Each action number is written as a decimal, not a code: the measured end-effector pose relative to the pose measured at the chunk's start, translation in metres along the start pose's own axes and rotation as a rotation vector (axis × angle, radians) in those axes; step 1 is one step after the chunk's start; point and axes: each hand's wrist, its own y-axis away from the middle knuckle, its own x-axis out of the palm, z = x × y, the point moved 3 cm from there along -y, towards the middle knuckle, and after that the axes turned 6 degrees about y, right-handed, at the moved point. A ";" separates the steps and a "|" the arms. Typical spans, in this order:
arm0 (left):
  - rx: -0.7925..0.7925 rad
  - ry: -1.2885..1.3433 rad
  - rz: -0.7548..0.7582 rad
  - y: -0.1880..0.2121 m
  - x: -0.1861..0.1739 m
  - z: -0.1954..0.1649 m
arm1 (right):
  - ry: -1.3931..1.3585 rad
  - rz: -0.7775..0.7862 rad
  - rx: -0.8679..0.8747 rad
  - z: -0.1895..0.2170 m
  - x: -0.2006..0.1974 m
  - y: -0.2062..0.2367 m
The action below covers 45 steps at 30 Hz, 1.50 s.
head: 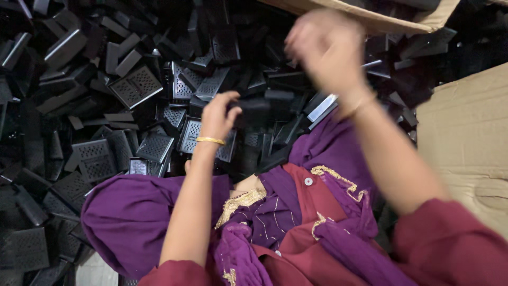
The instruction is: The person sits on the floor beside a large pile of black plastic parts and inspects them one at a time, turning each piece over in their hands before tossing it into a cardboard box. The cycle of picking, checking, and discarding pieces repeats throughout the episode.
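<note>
The left hand [218, 114] is closed around one end of a black plastic piece [253, 104], thumb on top and fingers curled beneath, so the piece sticks out level to the right of the hand, lifted just clear of the heap. Held by its end this way, most of its length is left free.

The right hand [324, 48] is raised higher and further out, well apart from the left hand. It is blurred. Its fingers look bunched together, but I cannot tell whether it is shut on anything or simply curled.

Below and beyond both hands lies a deep heap of black parts [106, 95], many of them flat grilles with perforated faces, tumbled at every angle and overlapping, with no order to them. They crowd right up under the left hand, so there is little bare room there; the open room is upward, in the air between the two hands.

Past the right hand a cardboard box edge [370, 18] overhangs the heap, and to that hand's right a flat cardboard sheet [465, 127] bounds the pile. Nearer than the hands, purple cloth [132, 212] and a maroon garment cover the person's lap.
</note>
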 end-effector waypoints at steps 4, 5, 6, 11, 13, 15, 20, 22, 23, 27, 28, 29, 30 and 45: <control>-0.083 0.137 -0.121 -0.011 -0.031 0.001 | 0.050 0.977 -0.113 -0.038 0.115 0.118; -0.202 0.397 -0.139 -0.011 -0.034 0.003 | 0.204 1.223 0.010 -0.056 0.140 0.150; -0.319 0.657 -0.157 -0.011 -0.037 0.004 | 0.199 1.143 -0.066 -0.067 0.155 0.168; -0.461 1.330 -0.295 -0.002 -0.042 -0.001 | 0.362 1.015 -0.241 -0.074 0.168 0.182; -0.444 1.492 -0.325 0.001 -0.041 -0.002 | 0.399 1.063 -0.245 -0.064 0.149 0.163; -0.463 1.432 -0.218 0.003 -0.039 -0.001 | 0.559 0.949 -0.171 -0.061 0.124 0.139; -0.449 1.033 0.137 0.001 -0.022 -0.008 | 0.435 0.122 0.161 -0.067 0.067 0.094; -0.426 0.879 0.200 -0.004 -0.006 -0.017 | 0.265 0.153 0.351 -0.064 0.073 0.094; -0.468 0.939 0.095 -0.008 0.000 -0.020 | 0.159 0.156 0.418 -0.058 0.080 0.096; -0.430 1.431 -0.246 -0.021 0.028 -0.033 | -0.159 0.177 0.458 -0.009 0.107 0.112; -0.362 1.612 -0.306 -0.023 0.032 -0.035 | -0.210 0.176 0.415 0.002 0.110 0.115; -0.455 1.639 -0.308 -0.023 0.037 -0.035 | -0.102 0.166 0.319 0.011 0.109 0.115; -0.548 1.664 -0.310 -0.022 0.042 -0.033 | 0.006 0.157 0.221 0.018 0.108 0.114; -0.077 1.289 -0.133 -0.020 0.021 -0.060 | -0.508 0.202 0.707 0.004 0.089 0.105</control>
